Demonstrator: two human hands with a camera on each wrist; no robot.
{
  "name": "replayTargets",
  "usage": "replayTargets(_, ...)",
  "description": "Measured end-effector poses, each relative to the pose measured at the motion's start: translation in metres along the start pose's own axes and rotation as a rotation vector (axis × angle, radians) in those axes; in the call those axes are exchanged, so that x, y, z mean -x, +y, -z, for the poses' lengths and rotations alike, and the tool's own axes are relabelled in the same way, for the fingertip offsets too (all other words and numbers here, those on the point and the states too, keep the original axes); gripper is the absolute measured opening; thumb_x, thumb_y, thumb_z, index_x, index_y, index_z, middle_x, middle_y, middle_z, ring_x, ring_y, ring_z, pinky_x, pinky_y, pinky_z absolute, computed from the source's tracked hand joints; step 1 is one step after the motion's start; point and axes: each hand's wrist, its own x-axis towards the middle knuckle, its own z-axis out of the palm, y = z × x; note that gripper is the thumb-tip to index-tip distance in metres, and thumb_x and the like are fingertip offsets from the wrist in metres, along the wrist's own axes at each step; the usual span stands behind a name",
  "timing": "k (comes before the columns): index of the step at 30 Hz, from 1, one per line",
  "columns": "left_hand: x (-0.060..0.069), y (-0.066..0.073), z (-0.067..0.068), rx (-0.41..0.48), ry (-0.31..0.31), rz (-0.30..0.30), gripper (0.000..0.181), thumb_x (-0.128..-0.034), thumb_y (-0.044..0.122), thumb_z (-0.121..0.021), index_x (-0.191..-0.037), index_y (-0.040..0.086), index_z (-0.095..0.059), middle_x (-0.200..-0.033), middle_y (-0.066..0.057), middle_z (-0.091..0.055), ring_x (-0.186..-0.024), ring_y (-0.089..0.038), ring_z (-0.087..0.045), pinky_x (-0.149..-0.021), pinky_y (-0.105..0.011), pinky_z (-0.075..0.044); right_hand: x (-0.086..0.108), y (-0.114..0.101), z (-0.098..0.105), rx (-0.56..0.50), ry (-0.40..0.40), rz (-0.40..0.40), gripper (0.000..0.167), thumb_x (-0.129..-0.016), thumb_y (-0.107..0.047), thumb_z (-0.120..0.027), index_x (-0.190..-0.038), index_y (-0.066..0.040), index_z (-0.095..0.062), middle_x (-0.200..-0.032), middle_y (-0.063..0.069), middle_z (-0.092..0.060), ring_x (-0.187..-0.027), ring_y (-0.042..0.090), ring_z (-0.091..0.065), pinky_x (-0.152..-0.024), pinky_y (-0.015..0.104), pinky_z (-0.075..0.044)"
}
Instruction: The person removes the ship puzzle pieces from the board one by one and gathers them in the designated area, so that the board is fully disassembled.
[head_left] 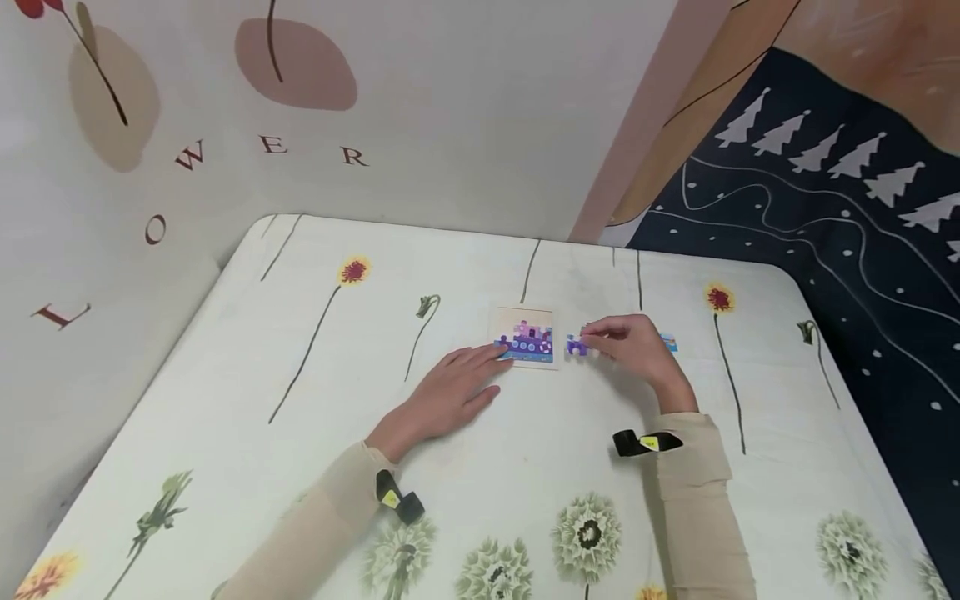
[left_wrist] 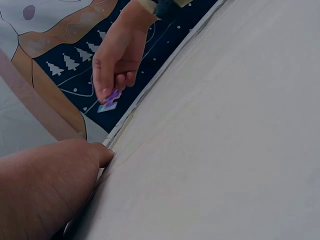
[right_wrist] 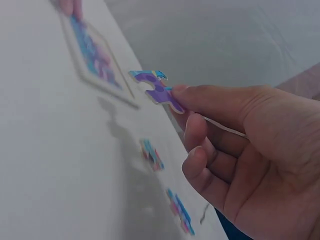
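Observation:
A small square puzzle tray point(head_left: 523, 314) lies on the table, its lower part filled with joined pieces that show a purple and blue boat point(head_left: 527, 343). My left hand point(head_left: 446, 393) lies with fingers fairly straight, its fingertips on the tray's left edge. To the right of the tray, my right hand point(head_left: 636, 350) pinches a purple and light-blue puzzle piece point(right_wrist: 159, 92) between thumb and fingers. In the right wrist view that piece is held above the table, apart from the tray. Below it lie two loose puzzle pieces, one nearer point(right_wrist: 180, 212) and one farther point(right_wrist: 151, 155), both blurred.
A white cloth with printed flowers covers the table point(head_left: 337, 467). Behind it stands a pale wall point(head_left: 465, 117) with printed letters; at the right hangs a dark blue panel with white trees point(head_left: 840, 200). A loose piece point(head_left: 669, 342) shows beyond my right hand.

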Motion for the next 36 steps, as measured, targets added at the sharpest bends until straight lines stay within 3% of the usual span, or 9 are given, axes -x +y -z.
replayTargets(6, 0.0, -0.001, -0.001, 0.017, 0.031, -0.019, 0.049, -0.1102, 0.032, -0.047, -0.157, 0.015, -0.047, -0.166, -0.006, -0.036, -0.155, -0.023, -0.029, -0.125, -0.046, -0.022, 0.011, 0.016, 0.009, 0.031, -0.001, -0.056, 0.021, -0.097, -0.015, -0.075, -0.113, -0.001, -0.079, -0.111, 0.015, -0.076, -0.081, 0.014, -0.061, -0.067, 0.022, -0.053)
replayTargets(12, 0.001, -0.001, -0.004, 0.033, 0.028, -0.022, 0.05, -0.1102, 0.033, -0.047, -0.157, 0.014, -0.047, -0.167, -0.005, -0.035, -0.155, -0.023, -0.027, -0.126, -0.046, -0.02, 0.011, 0.028, 0.003, 0.052, 0.005, -0.034, 0.019, -0.099, -0.011, -0.072, -0.113, 0.001, -0.078, -0.115, 0.017, -0.075, -0.095, 0.019, -0.063, -0.072, 0.022, -0.051)
replayTargets(17, 0.002, 0.0, -0.002, 0.027, 0.031, -0.018, 0.05, -0.1101, 0.032, -0.047, -0.157, 0.014, -0.047, -0.166, -0.005, -0.035, -0.155, -0.023, -0.028, -0.125, -0.046, -0.021, 0.009, 0.027, 0.001, 0.069, 0.013, -0.024, 0.019, -0.099, -0.012, -0.071, -0.112, 0.001, -0.078, -0.115, 0.018, -0.074, -0.105, 0.027, -0.064, -0.082, 0.03, -0.051)
replayTargets(25, 0.001, -0.001, 0.001, 0.015, 0.036, -0.022, 0.05, -0.1105, 0.033, -0.046, -0.157, 0.015, -0.047, -0.166, -0.005, -0.036, -0.155, -0.022, -0.029, -0.125, -0.046, -0.022, 0.008, 0.025, -0.001, 0.103, 0.031, -0.019, 0.015, -0.099, -0.008, -0.07, -0.109, -0.001, -0.078, -0.112, 0.016, -0.074, -0.099, 0.026, -0.063, -0.088, 0.038, -0.051)
replayTargets(36, 0.001, -0.002, -0.001, 0.023, 0.019, -0.009, 0.05, -0.1107, 0.033, -0.046, -0.158, 0.015, -0.045, -0.167, -0.005, -0.034, -0.155, -0.022, -0.027, -0.125, -0.047, -0.021, 0.009, 0.028, -0.005, 0.084, 0.097, 0.04, 0.008, -0.096, -0.005, -0.073, -0.102, -0.003, -0.077, -0.102, 0.013, -0.074, -0.085, 0.023, -0.06, -0.078, 0.034, -0.049)
